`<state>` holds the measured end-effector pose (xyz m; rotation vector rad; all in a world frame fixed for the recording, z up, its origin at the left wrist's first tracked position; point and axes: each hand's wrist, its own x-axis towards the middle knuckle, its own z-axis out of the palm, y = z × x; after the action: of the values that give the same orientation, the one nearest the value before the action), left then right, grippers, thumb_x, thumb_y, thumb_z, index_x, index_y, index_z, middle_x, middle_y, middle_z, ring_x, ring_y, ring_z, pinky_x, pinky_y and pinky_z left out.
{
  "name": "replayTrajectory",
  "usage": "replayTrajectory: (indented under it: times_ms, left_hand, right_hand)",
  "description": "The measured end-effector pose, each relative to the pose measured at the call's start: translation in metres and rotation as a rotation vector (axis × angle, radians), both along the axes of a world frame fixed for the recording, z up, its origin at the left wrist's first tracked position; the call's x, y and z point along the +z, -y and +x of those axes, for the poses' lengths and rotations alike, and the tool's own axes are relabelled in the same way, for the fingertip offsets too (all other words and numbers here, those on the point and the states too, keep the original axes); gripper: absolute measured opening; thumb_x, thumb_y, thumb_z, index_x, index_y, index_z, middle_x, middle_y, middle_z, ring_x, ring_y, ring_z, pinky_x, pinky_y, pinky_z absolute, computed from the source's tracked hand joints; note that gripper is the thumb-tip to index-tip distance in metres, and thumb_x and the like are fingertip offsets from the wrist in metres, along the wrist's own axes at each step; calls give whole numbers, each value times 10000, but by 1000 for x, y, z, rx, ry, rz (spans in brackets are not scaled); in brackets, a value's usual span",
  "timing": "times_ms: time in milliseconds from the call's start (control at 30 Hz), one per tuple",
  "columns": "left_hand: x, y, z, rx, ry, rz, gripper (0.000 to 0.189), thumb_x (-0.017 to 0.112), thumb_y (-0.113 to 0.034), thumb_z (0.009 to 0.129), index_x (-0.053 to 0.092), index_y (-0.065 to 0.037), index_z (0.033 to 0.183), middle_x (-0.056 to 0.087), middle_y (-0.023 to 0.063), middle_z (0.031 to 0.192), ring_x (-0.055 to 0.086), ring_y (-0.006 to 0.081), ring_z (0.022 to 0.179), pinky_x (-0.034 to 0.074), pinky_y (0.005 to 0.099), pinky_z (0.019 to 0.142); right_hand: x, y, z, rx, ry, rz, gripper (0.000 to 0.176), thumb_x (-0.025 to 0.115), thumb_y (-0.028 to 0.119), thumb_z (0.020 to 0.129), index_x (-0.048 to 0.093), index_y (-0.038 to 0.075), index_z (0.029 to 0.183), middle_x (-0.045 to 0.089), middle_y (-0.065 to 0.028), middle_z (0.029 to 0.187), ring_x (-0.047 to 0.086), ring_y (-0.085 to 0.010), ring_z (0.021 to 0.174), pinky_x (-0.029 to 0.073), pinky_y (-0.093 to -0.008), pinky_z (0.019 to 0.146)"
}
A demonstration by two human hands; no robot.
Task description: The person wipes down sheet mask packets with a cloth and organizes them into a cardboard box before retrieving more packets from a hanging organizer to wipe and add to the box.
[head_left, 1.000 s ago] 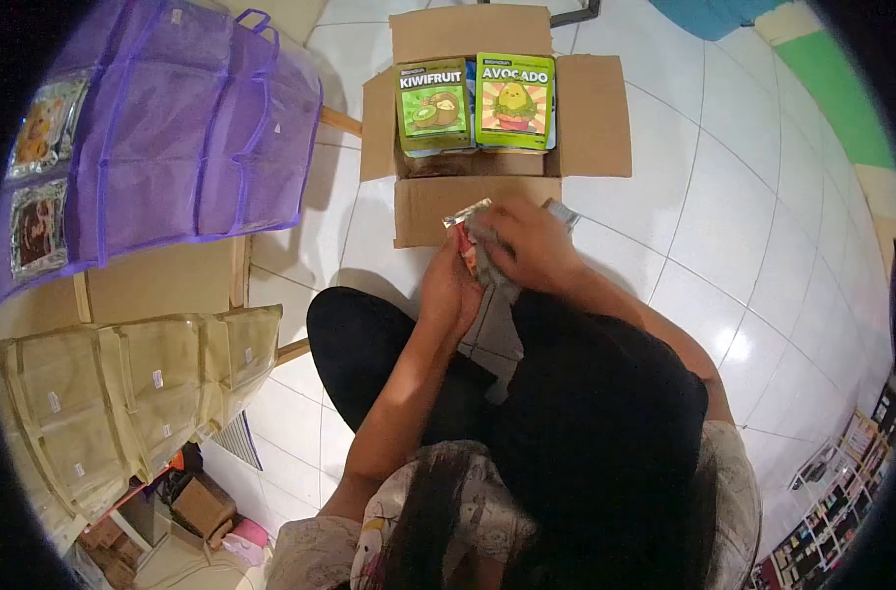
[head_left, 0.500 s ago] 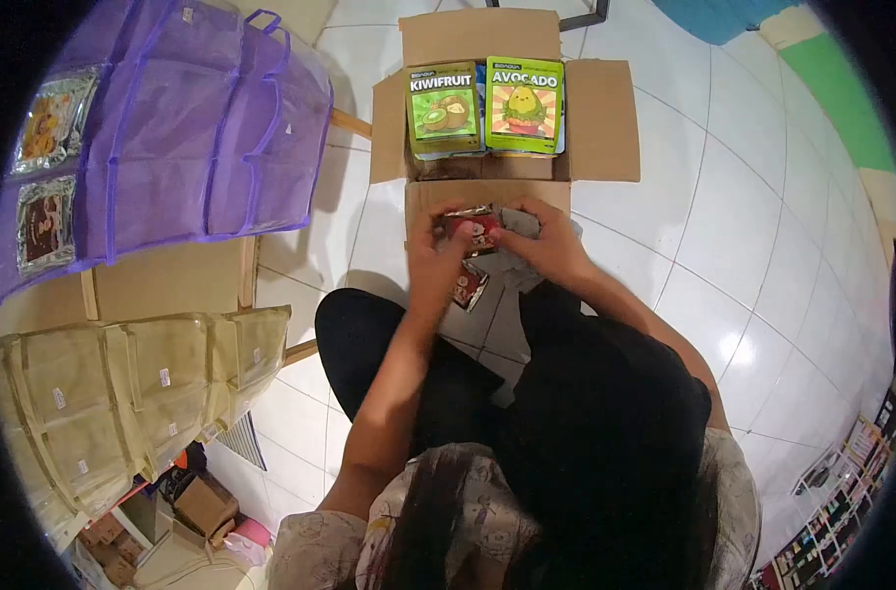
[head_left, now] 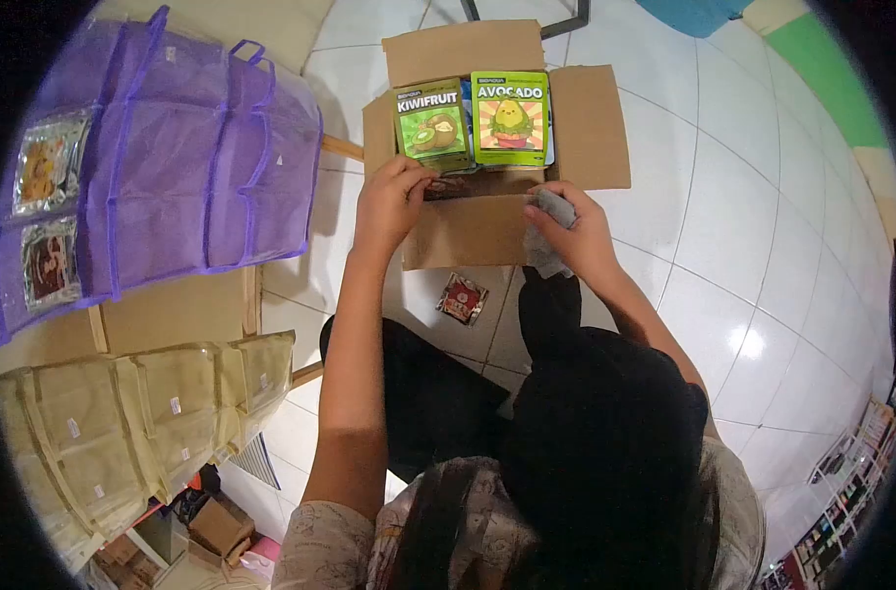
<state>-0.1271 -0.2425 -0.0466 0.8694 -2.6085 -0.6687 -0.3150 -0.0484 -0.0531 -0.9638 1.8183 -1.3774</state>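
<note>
An open cardboard box (head_left: 468, 228) holds a green KIWIFRUIT packet (head_left: 434, 128) and a green AVOCADO packet (head_left: 511, 120) side by side. My left hand (head_left: 397, 202) is closed at the box's near left corner, its fingertips on a small shiny packet (head_left: 450, 185) partly inside the box. In my right hand (head_left: 578, 234) a crumpled grey cloth (head_left: 549, 221) is gripped, beside the near right corner of the box. A small red packet (head_left: 463, 298) lies on the floor tiles between my legs and the box.
To the left hangs a purple pocket organiser (head_left: 178, 147) with two silvery packets in its pockets. A yellowish organiser (head_left: 143, 418) is below it. Dark metal legs (head_left: 566, 22) stand behind the box. At the lower right is a rack (head_left: 841, 492) of small items.
My left hand has moved up and left to the box with a small packet. My right hand has shifted right with the grey cloth. The red packet on the floor is now uncovered.
</note>
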Motion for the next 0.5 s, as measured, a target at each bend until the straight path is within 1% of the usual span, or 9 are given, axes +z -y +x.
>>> replayTrajectory:
  times_ms: [67, 167, 267, 367, 467, 500]
  left_hand:
    - [-13, 2, 0, -51, 89, -46, 154, 618, -33, 820, 718, -79, 928, 652, 79, 906, 629, 297, 871, 500, 375, 758]
    - [-34, 6, 2, -114, 197, -79, 188, 595, -26, 794, 719, -78, 924, 663, 85, 928, 629, 310, 904, 505, 398, 793]
    - [-33, 3, 3, -129, 330, -116, 209, 573, -31, 784, 715, -67, 932, 670, 96, 942, 630, 322, 919, 508, 408, 815]
    - [-33, -1, 6, -112, 349, -144, 237, 529, -81, 798, 729, -87, 925, 677, 74, 922, 634, 297, 912, 469, 423, 857]
    - [-16, -15, 13, -16, 144, -176, 198, 547, -87, 788, 707, -61, 901, 660, 96, 888, 630, 312, 898, 485, 427, 822]
    - [-8, -25, 21, 66, 191, -140, 173, 550, -68, 791, 697, -53, 882, 660, 116, 896, 631, 323, 900, 492, 426, 811]
  right_hand:
    - [3, -4, -6, -33, 5, 13, 243, 734, 137, 837, 657, 35, 1043, 696, -112, 945, 659, -189, 864, 506, -308, 773]
    - [2, -6, -14, -69, -19, 14, 241, 733, 140, 836, 657, 30, 1038, 694, -99, 936, 650, -169, 869, 502, -299, 782]
    - [-1, -5, -18, -76, -26, 2, 245, 734, 145, 836, 655, 26, 1035, 692, -97, 932, 647, -162, 875, 500, -295, 792]
    - [1, -3, -18, -66, 4, 8, 242, 733, 148, 837, 655, 23, 1029, 691, -94, 931, 645, -156, 876, 498, -290, 796]
    - [3, -1, -18, -60, 23, -1, 237, 731, 147, 841, 651, 22, 1026, 688, -86, 930, 639, -150, 874, 495, -288, 799]
    - [3, -1, -17, -62, 29, -5, 239, 731, 146, 843, 646, 21, 1028, 686, -80, 931, 635, -147, 875, 494, -288, 801]
